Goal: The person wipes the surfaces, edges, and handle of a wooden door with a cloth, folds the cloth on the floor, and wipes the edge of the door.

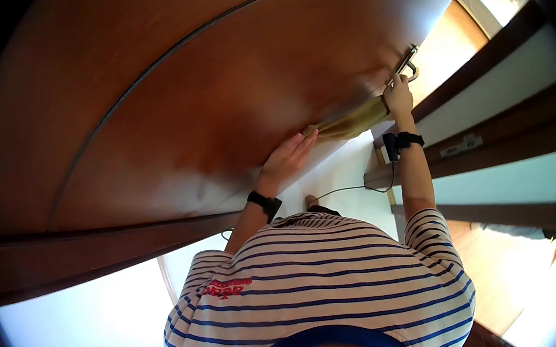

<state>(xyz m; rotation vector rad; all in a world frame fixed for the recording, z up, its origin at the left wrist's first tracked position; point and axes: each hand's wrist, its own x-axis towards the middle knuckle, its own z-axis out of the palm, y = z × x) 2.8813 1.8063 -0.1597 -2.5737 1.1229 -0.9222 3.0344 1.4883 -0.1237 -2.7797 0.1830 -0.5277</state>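
Note:
My left hand (286,157) lies with its fingers stretched out against the brown wooden door (225,95), its fingertips at the lower end of a yellow-green cloth (353,120). The cloth hangs along the door's edge, between my two hands. Close to the metal door handle (413,71), my right hand (399,97) is closed at the cloth's upper end; its fingertips are small and partly hidden. Both wrists wear black bands.
A dark door frame with a metal strike plate (461,146) stands to the right. A thin black cable (350,188) runs from near my right wrist down past my body. Pale floor (345,173) shows between the door and the frame.

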